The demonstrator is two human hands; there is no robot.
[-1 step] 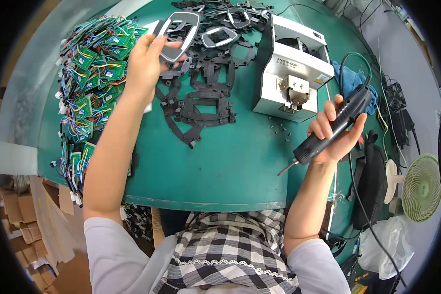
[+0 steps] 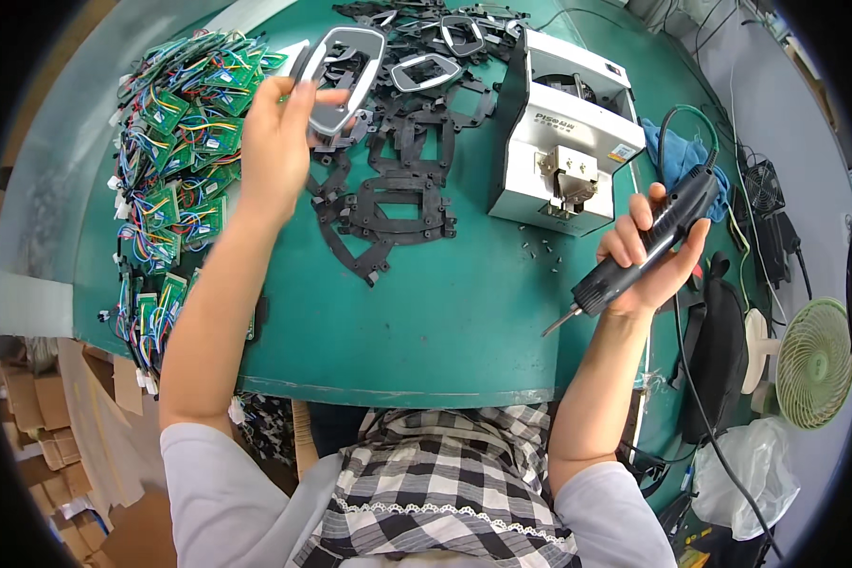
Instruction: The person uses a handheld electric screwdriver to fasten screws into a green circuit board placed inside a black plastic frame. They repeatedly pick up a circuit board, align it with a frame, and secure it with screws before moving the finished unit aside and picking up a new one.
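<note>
My left hand (image 2: 282, 133) is closed on the near edge of a grey and black plastic frame (image 2: 373, 45), holding it up with its opening facing me. My right hand (image 2: 646, 260) grips a black electric screwdriver (image 2: 627, 276), whose bit points down and to the left over the table. Flat black plastic brackets (image 2: 402, 225) lie in a loose group between my hands. Green circuit boards (image 2: 220, 137) with coloured wires are heaped left of my left hand.
A white screw feeder machine (image 2: 577, 128) stands at the right centre, with several loose screws (image 2: 544, 251) before it. Other grey frames (image 2: 426, 72) lie farther back. At the right are a blue cloth (image 2: 677, 151), a green fan (image 2: 814, 364) and the screwdriver's cable (image 2: 696, 388).
My left hand and the frame have shifted very slightly to the left. The screwdriver in my right hand has moved slightly to the right and up.
</note>
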